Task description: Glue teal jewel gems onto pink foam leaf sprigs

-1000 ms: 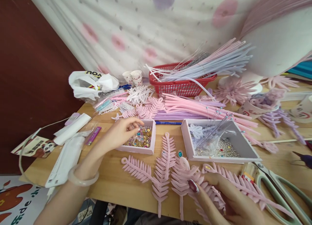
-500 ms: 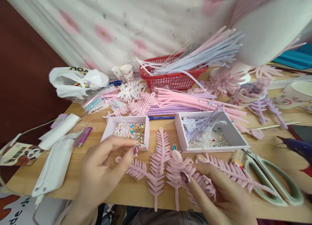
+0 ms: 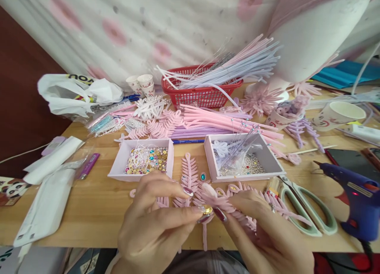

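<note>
Between the fingertips of my left hand (image 3: 160,222) is a small gold rhinestone (image 3: 208,210), its edge glinting. My right hand (image 3: 264,226) pinches a pale pink pipe-cleaner leaf (image 3: 210,193), right beside the rhinestone. Whether stone and leaf touch, I cannot tell. Behind my fingers lies another pink pipe-cleaner leaf (image 3: 189,173) on the table, partly covered. A loose teal gem (image 3: 203,176) rests just beyond my hands. More pink leaves lie under and beside my right hand, mostly hidden by it.
A white box of gems (image 3: 118,163) and a white box of beads (image 3: 212,167) stand ahead. Scissors (image 3: 322,210) and a blue glue gun (image 3: 350,187) lie right. Farther back are a red basket (image 3: 202,96), pipe cleaners (image 3: 213,119) and paper cups (image 3: 338,117).
My left hand has moved right, bringing the rhinestone up to the pink leaf in my right hand. The whole view has shifted slightly right, so the glue gun shows more fully.
</note>
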Demonstrator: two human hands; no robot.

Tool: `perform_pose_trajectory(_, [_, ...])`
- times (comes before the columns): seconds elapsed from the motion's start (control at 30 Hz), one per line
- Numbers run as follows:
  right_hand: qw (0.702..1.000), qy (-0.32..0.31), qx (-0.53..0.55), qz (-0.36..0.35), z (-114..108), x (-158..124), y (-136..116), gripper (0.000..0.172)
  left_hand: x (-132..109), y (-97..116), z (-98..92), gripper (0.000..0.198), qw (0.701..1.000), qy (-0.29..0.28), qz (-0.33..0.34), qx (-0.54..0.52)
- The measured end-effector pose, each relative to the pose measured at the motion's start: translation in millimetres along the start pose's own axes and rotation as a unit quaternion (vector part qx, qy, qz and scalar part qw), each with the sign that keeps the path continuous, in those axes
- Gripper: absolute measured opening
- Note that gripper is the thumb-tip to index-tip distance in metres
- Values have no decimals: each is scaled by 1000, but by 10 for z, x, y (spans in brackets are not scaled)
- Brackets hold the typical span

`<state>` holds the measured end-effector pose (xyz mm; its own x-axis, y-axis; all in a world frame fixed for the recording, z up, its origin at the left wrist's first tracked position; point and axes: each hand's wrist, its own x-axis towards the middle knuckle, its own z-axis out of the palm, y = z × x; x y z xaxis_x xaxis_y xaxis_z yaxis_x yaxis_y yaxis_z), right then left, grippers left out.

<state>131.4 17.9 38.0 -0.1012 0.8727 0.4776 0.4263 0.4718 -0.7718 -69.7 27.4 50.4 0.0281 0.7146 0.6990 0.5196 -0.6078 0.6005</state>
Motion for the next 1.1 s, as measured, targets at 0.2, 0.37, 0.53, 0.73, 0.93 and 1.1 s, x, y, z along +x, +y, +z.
perform_pose_trajectory(0.2, [1000, -16, 7, -10, -7, -9, -8, 27, 60, 17, 56, 17, 1000, 2, 23, 9])
perform_pose_trajectory(0.37, [999, -16, 24, -43, -21, 3, 30, 29, 75, 12, 75, 20, 999, 16, 41, 25])
perform_pose_trajectory(0.53, [997, -34, 36, -55, -33, 26, 47, 28, 68, 11, 58, 23, 999, 5, 47, 23])
perform_pose_trajectory(0.73, [995, -39, 29, -85, -63, 50, 68, 32, 50, -2, 75, 17, 1000, 19, 13, -11])
perform_pose_trajectory(0.93, [989, -50, 9, -137, -124, 82, 62, 36, 49, -32, 90, 12, 999, 35, 14, -21])
perform_pose_trajectory(1.1, [986, -51, 5, -158, -130, 95, 71, 35, -2, -77, 71, 14, 998, 53, 29, 9])
